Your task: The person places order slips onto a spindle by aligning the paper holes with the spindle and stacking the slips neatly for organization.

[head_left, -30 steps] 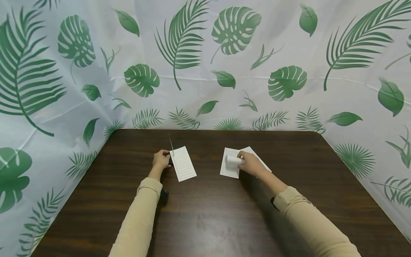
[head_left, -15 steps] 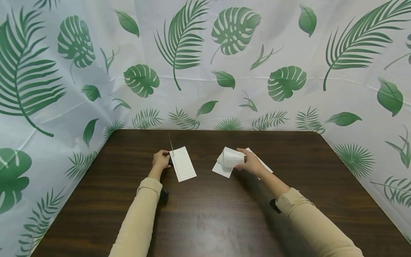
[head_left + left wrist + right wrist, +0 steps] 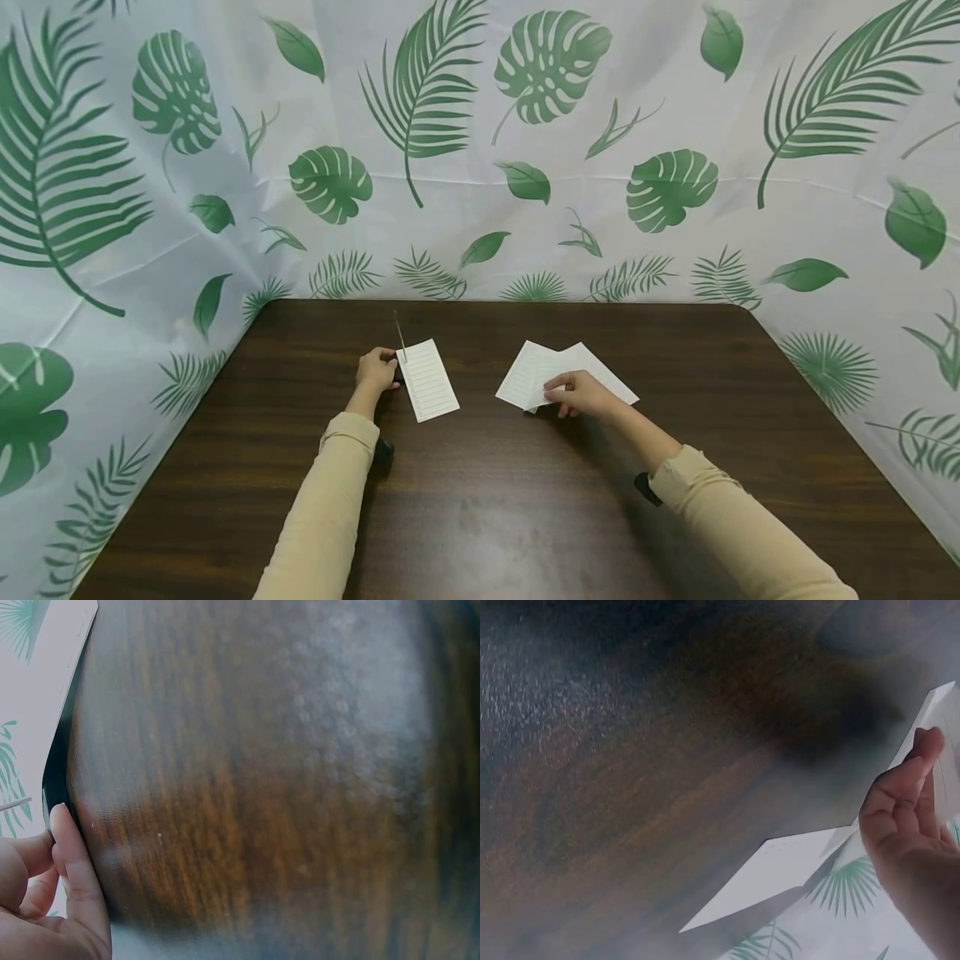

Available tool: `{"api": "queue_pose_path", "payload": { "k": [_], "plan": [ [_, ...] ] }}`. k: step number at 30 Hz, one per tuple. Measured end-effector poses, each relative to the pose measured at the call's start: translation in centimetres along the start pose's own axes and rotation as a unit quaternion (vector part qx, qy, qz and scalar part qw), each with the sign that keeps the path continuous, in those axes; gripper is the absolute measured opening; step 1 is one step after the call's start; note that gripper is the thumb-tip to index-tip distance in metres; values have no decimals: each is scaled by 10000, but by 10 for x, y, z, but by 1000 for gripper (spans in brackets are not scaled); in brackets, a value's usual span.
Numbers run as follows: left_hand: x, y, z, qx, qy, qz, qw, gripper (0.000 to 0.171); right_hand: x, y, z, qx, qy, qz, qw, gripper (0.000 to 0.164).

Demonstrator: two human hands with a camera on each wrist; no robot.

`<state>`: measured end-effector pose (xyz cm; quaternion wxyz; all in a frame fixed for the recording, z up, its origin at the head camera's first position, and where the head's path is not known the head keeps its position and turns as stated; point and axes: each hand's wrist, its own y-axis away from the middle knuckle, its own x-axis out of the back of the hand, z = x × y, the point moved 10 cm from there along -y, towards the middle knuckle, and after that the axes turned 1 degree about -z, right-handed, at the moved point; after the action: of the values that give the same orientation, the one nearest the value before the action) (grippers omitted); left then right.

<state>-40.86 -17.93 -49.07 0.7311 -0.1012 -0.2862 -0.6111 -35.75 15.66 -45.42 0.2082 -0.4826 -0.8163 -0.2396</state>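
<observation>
In the head view, my left hand [image 3: 377, 369] grips the edge of a black base [image 3: 56, 776] at the left of centre. A thin metal spike [image 3: 399, 333] rises there, through or right beside the corner of a lined white slip [image 3: 431, 383]. Most of the base is hidden under that slip and my fingers. Over to the right, my right hand [image 3: 583, 395] pinches a lined slip [image 3: 551, 367] between thumb and fingers. The pinched slip overlaps another lined slip [image 3: 516, 379] on its left. On its right, a further white slip [image 3: 769, 881] lies partly behind my hand.
A dark wood-grain table [image 3: 480, 483] spreads beneath both hands. Behind it hangs a white curtain [image 3: 450, 192] printed with green leaves, meeting the table's back edge. Bare tabletop lies between the left slip and the right group.
My right hand bent a slip over and turned it, and the slip now lies flatter, still between the fingers. The slips on the right are more spread. My left hand has stayed put.
</observation>
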Motion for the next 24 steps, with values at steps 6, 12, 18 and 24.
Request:
{"api": "queue_pose_path", "payload": {
  "k": [6, 12, 18, 24],
  "plan": [
    [1, 3, 2, -46, 30, 46, 10000, 30, 4, -4, 10, -235, -14, 370, 9990, 27],
    [-2, -4, -3, 151, 85, -12, 9998, 30, 5, -53, 100, -310, -527, 794, 9950, 54],
    [-18, -56, -42, -431, 518, 83, 9977, 24, -5, -113, 216, -651, -845, 814, 9910, 65],
    [-15, -40, -30, -78, 289, -48, 9995, 31, -5, -95, 193, -1034, -1216, 849, 9835, 38]
  ]
}}
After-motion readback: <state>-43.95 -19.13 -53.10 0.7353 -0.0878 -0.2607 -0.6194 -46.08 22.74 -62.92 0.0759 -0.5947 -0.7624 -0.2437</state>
